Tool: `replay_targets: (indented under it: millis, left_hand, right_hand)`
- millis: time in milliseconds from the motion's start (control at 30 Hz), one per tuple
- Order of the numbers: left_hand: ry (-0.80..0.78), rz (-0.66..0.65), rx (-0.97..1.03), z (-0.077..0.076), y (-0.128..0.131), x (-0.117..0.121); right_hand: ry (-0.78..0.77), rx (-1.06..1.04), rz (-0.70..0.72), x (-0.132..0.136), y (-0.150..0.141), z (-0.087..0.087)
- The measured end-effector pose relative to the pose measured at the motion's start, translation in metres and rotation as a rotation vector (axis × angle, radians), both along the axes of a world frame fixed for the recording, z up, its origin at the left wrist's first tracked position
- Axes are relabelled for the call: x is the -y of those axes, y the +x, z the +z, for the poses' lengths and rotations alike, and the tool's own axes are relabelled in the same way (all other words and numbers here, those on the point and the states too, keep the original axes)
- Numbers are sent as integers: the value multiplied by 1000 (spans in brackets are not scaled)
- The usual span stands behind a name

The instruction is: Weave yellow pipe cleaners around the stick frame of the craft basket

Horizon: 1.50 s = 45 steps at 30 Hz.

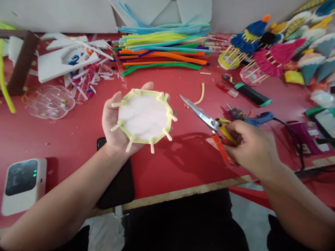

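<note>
Gripping the yellow-and-orange-handled scissors (210,122), the right hand (250,144) is above the red desk (162,170); the left hand (113,122) grasps the white disc (143,116) rimmed with yellow pipe cleaner and short pegs, left of the blades.

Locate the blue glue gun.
In the head view, the glue gun lies on the right of the red table, just beyond your right hand.
</note>
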<state>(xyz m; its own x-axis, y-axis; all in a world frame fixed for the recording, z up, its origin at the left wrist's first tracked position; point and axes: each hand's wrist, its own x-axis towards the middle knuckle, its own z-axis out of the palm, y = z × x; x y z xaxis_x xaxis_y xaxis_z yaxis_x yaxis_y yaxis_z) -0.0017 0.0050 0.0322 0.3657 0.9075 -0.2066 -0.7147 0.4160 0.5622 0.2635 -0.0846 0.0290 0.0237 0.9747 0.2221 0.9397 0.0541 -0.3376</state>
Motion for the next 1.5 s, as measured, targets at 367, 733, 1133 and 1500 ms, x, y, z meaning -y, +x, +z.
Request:
replay_targets:
  millis: [367, 733, 1133, 1500]
  left_hand:
    - [-37, -23, -66, -1, 0, 0]
    - [-40, 94, 30, -10, -5, -1]
    - [-54, -32, -42, -10, -4, -3]
    - [-102, -216, -47, -8, -4, -3]
  right_hand:
    - [-29, 86, 151, 5, -5, -7]
    - [-59, 177, 147, -1, -8, -10]
    - [0, 188, 153, -1, -8, -10]
    - [117, 552, 237, 2, 7, 6]
